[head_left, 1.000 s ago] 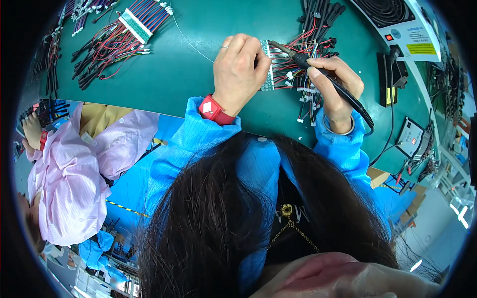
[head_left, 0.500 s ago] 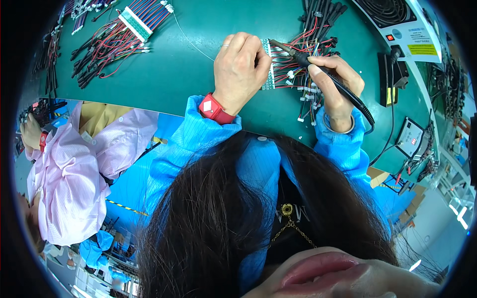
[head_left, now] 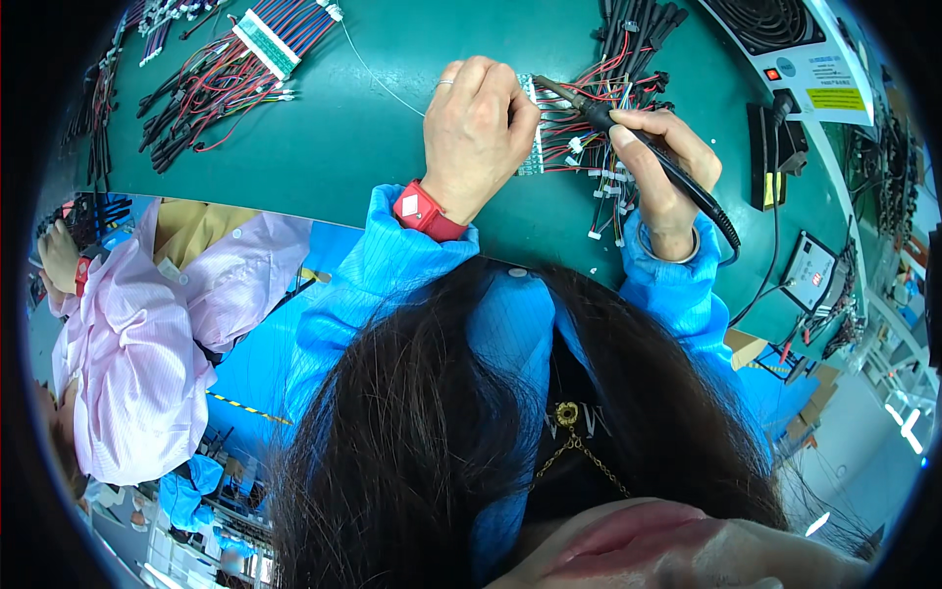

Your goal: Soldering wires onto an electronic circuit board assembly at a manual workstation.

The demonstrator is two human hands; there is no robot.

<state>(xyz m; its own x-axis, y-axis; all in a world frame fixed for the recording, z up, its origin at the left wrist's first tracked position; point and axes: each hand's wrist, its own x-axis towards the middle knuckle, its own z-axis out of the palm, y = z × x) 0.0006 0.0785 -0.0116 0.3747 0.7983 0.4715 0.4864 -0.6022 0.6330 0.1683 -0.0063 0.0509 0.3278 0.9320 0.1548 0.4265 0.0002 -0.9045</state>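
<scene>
- the right hand held the iron, its thumb and fingers closed around the dark grip.
- the iron slanted up and to the left, its tip at the far end of the board; whether the two touched could not be told.
- the board lay on the tabletop between the hands, just right of the left hand and partly covered by it.
- the left hand was narrow, fingers curled down; its fingertips were hidden, so what it gripped, if anything, could not be told.
- a thin pale wire ran across the tabletop to the left side of the left hand.
- red and black leads spread from the right edge of the board, with white plugs near the right hand and black sleeves beyond.
- a red wristband circled the left wrist, next to a blue cuff.
- well to the left lay a second board, with a bundle of leads fanned out from it.
- to the right stood a white box with a fan grille, a black stand nearer than it, and a small panel nearer still.
- at far left sat a co-worker in pink.
</scene>
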